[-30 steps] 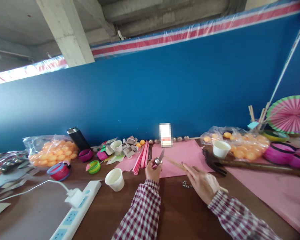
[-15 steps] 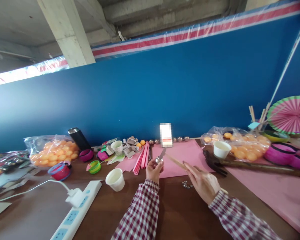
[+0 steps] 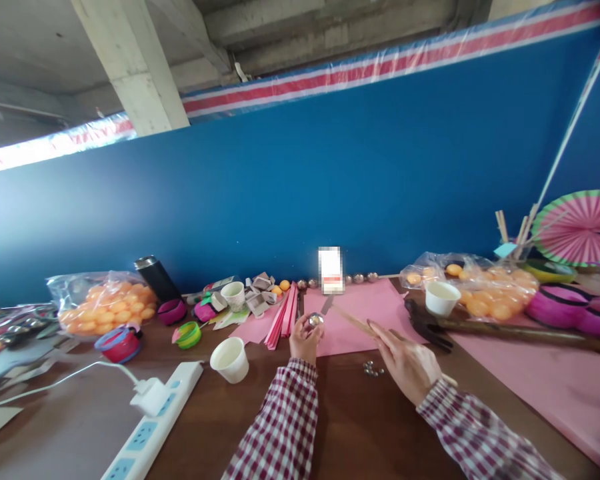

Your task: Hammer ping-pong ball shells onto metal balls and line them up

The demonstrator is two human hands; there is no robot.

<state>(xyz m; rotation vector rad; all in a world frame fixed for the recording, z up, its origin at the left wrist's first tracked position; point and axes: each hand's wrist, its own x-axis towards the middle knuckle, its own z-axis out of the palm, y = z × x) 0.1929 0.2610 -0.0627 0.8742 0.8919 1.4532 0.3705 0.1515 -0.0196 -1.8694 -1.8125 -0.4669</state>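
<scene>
My left hand [image 3: 305, 343] is closed around a shiny steel ball [image 3: 317, 320], which it holds up over the near edge of a pink paper sheet [image 3: 370, 307]. In my right hand [image 3: 410, 360] is a thin wooden stick [image 3: 356, 323], gripped between thumb and fingers. Its tip points left and away, above the paper and a little apart from the ball, and its rear end shows behind the hand. A short grey strip [image 3: 327, 305] appears just beyond the ball; I cannot make out what it is. Several small metal balls [image 3: 373, 368] lie on the table between my hands.
Nearby stand a white paper cup [image 3: 230, 360] and a power strip [image 3: 153, 427] at left. A hammer [image 3: 430, 327] lies at right, beside another cup [image 3: 443, 298] and a bag of orange balls [image 3: 500, 293]. Folded pink strips [image 3: 283, 319] and larger steel balls [image 3: 359, 277] sit farther back.
My left hand has turned slightly and shifted a touch left with the steel ball. The stick in my right hand has barely moved.
</scene>
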